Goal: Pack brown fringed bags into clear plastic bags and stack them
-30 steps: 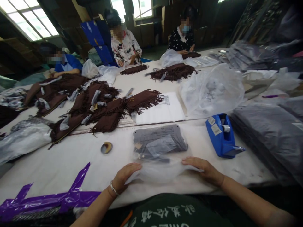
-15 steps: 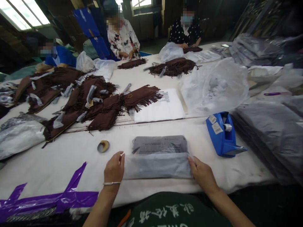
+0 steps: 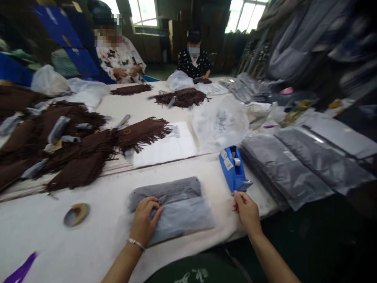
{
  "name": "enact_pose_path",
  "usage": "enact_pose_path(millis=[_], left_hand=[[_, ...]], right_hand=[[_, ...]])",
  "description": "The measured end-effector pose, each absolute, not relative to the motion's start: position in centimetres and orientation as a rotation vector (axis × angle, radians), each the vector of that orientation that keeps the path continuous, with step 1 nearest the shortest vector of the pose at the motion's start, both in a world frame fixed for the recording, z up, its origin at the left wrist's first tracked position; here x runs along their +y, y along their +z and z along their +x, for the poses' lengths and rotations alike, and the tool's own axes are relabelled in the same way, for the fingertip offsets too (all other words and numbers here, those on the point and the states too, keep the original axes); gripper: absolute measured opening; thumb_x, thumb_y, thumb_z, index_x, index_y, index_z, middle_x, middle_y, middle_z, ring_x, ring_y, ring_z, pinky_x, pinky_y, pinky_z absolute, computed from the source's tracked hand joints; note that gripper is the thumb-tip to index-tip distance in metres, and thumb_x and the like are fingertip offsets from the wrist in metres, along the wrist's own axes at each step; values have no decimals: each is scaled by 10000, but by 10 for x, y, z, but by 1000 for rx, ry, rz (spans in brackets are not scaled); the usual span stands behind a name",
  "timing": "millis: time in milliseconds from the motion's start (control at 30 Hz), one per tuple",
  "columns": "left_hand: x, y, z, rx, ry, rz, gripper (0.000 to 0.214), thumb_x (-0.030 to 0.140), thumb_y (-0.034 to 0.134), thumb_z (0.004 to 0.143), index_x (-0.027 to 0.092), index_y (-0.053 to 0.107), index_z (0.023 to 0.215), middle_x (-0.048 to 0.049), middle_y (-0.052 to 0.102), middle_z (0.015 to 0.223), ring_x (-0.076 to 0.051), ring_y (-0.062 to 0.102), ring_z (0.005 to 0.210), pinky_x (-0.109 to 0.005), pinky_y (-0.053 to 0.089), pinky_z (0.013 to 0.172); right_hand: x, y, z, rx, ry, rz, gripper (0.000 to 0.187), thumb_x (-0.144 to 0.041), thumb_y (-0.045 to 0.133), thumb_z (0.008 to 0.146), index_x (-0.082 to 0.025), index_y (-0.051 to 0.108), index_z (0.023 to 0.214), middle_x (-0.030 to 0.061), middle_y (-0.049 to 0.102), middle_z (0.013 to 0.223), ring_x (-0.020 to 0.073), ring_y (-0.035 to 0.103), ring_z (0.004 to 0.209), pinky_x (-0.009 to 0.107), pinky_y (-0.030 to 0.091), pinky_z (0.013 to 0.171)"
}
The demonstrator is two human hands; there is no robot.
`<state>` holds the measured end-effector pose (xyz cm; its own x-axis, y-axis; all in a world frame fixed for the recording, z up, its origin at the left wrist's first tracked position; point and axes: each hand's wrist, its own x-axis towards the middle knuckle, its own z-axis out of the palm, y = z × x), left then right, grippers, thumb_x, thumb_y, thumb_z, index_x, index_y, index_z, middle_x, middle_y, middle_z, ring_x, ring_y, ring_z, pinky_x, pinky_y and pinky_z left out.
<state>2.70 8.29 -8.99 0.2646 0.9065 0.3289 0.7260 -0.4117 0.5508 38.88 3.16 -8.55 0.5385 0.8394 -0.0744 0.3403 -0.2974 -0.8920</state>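
Grey bag (image 3: 187,214) risked unfolding if my spread left grip (image 3: 147,216) lifted; whether my right grip (image 3: 243,208) held anything I couldn't tell.

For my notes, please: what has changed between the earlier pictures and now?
The right hand let go of the plastic bag and moved right to the blue tape dispenser; contact is unclear. The left hand moved from the bag's edge onto its top. The dispenser and the brown fringed pieces stayed put.
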Motion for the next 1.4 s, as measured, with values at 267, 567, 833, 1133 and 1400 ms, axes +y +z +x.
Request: enact_pose_path(millis=[267,567,833,1133,1400], left_hand=[[85,-93,27,1511,919,2329,200,402,540,845,212,557,788,-71,581,1003,-250,523,986,-446,398,878],[82,-94,26,1533,903,2362,204,402,527,853,210,566,795,-76,594,1014,-245,528,997,-433,394,885],[84,-90,28,1522,940,2357,224,413,507,858,211,565,781,-76,606,996,-246,551,973,-425,421,869],[78,-87,28,1557,926,2306,135,321,551,845,207,567,774,-55,610,993,-231,552,985,-425,408,890],[75,-87,27,1532,931,2189,94,260,557,846,197,554,777,-61,605,1002,-217,532,1005,-417,395,904]], right_hand=[[65,-61,456,-871,450,-1786,399,-522,455,822,-209,685,916,67,654,1020,207,584,955,326,469,806],[32,-77,439,-816,312,-1822,311,-476,587,733,-184,691,755,101,627,1084,255,535,1048,411,358,961],[63,-52,454,-972,407,-1765,428,-458,455,844,-183,604,1136,88,680,988,215,579,1001,389,415,920],[29,-66,428,-890,257,-1828,637,-402,547,809,-182,354,1374,18,674,784,213,578,1007,434,370,964],[26,-58,415,-1402,401,-1847,731,-410,561,805,-183,240,1420,18,658,833,230,585,978,451,358,983]])
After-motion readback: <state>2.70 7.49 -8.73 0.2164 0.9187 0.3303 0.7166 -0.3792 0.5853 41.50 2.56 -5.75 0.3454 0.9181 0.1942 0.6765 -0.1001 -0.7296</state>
